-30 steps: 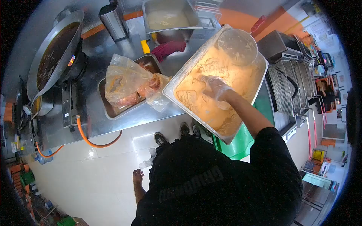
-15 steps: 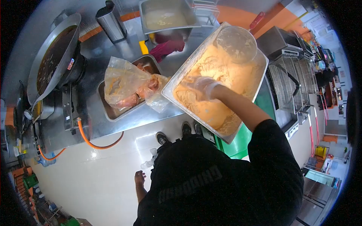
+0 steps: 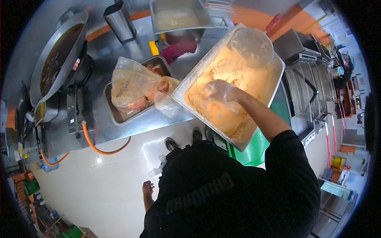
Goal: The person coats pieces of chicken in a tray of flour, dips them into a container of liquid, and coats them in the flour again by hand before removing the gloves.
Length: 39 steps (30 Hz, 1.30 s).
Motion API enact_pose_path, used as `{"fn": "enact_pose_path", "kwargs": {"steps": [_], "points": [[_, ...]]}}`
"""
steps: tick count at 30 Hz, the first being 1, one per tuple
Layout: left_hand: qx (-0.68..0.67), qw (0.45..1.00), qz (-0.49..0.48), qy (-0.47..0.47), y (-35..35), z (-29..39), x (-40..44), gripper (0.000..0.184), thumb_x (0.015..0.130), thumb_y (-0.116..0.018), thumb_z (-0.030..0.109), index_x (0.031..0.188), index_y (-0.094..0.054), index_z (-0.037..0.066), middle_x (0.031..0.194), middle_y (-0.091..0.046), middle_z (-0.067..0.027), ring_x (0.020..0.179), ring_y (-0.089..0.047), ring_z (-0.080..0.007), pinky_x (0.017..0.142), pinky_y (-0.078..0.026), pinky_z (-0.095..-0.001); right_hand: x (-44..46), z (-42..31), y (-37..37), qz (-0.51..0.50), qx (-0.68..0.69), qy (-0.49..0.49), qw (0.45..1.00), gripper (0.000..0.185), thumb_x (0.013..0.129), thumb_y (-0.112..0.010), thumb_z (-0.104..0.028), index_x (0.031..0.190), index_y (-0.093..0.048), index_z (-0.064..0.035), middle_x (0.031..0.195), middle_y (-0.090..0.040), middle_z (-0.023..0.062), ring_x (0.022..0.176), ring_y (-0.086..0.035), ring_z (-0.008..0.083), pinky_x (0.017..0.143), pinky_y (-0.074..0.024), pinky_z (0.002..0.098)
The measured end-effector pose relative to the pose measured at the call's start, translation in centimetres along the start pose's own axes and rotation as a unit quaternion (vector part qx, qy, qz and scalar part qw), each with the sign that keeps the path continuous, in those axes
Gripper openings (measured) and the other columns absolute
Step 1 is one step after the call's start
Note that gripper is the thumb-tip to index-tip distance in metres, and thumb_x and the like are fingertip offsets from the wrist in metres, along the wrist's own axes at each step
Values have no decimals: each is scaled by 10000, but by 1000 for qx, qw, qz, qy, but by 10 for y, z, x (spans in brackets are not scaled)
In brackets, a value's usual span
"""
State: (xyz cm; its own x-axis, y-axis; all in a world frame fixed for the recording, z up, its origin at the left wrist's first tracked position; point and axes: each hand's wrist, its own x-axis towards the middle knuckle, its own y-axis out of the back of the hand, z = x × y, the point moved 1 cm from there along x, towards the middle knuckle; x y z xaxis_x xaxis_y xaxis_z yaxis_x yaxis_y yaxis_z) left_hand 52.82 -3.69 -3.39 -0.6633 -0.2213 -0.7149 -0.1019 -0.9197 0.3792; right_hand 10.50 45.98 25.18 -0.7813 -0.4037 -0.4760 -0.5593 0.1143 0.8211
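My right hand, in a clear plastic glove, is down in the orange-tinted flour inside a large metal pan. Its fingertips are buried or blurred, so what they hold is hidden. A round sieve lies at the pan's far end. Left of the pan, a clear plastic bag with raw meat rests in a steel tray. My left hand hangs low beside my body over the floor, bare, fingers loosely curled and apart, holding nothing.
A large wok of dark liquid stands at the left beside a burner with an orange hose. Behind are a deep steel pan, a maroon cloth and a metal canister. Wire baskets sit at the right.
My right hand first shifted left through the flour, then came back slightly right, still in the pan. My left hand stays low at my side.
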Motion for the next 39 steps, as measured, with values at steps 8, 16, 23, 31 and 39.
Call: {"fn": "enact_pose_path", "kwargs": {"steps": [8, 16, 23, 31, 39], "points": [[-55, 998, 15, 23, 1, 30, 7, 368, 863, -526, 309, 1124, -496, 52, 911, -633, -133, 710, -630, -234, 461, -420, -322, 31, 0, -104, 51, 43, -133, 989, 473, 790, -551, -186, 1231, -474, -36, 1039, -607, 214, 915, -613, 318, 798, -488, 382], [-156, 983, 33, 88, -2, 25, 14, 349, 872, -526, 301, 1103, -500, 40, 866, -632, -130, 684, -626, -221, 446, -422, -297, 13, 51, -50, 134, 292, -82, 943, 487, 761, -607, -122, 1230, -503, -40, 938, -640, 113, 793, -615, 211, 704, -502, 326], [-188, 978, 43, 78, -8, -21, 28, 346, 867, -537, 285, 1106, -497, 38, 860, -628, -126, 674, -618, -221, 473, -441, -296, -24, 42, 0, 118, 426, -55, 895, 497, 765, -635, -104, 1239, -501, -42, 967, -623, 126, 842, -602, 196, 770, -486, 317], [-86, 995, 11, 43, -6, -13, 21, 371, 863, -533, 303, 1130, -490, 49, 883, -631, -131, 699, -623, -228, 478, -436, -315, -32, -24, -21, 176, -95, 169, 965, 404, 835, -496, -228, 1219, -520, -105, 1182, -545, 197, 1132, -504, 325, 963, -386, 409], [-138, 983, 16, 118, -2, 24, 12, 399, 861, -523, 320, 1154, -473, 54, 917, -630, -131, 724, -634, -233, 436, -397, -311, -16, -43, -56, -62, -115, 118, 984, 323, 854, -488, -259, 1113, -574, -87, 1008, -617, 191, 984, -584, 314, 856, -439, 399]]}}
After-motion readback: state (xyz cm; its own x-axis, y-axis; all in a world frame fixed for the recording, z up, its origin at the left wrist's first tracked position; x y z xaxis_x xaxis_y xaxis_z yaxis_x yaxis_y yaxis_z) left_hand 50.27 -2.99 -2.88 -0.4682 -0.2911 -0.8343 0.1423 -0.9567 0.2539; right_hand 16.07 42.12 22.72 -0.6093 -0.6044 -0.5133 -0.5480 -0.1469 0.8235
